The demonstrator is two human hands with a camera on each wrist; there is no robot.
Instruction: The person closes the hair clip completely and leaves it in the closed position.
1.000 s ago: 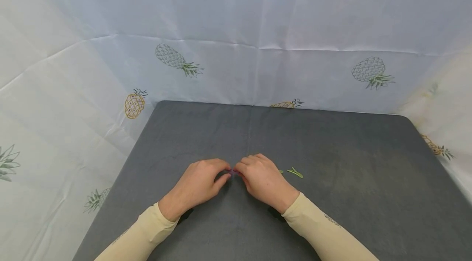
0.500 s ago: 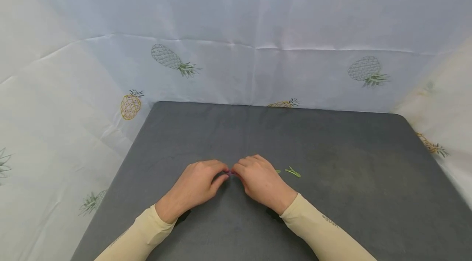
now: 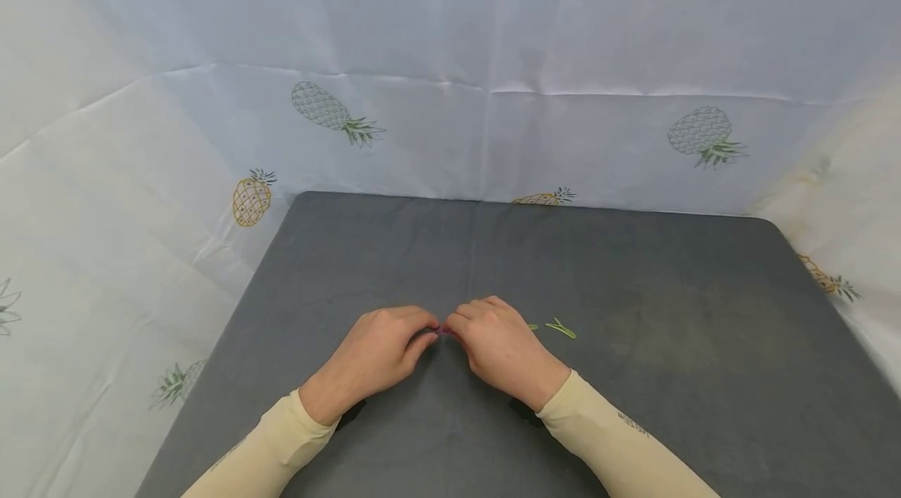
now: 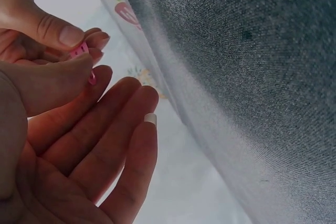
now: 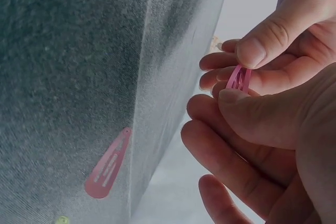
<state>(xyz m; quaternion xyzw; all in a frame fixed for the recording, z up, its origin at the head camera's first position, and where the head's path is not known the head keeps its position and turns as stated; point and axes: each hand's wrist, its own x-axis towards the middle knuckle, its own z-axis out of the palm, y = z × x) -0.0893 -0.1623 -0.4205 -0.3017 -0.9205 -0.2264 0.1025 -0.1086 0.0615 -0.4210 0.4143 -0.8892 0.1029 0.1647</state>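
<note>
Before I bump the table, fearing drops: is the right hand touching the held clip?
Touching: right wrist view shows the right hand pinching the hair clip.

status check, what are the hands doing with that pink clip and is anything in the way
Left hand, right hand: pinching pink clip, an end each. Second pink clip, green clip: on table, neither blocking.

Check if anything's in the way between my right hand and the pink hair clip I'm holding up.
Nothing visible is: the right hand pinches the pink hair clip directly, with the left hand pinching it too. The other pink clip lies apart, on the grey tabletop.
</note>
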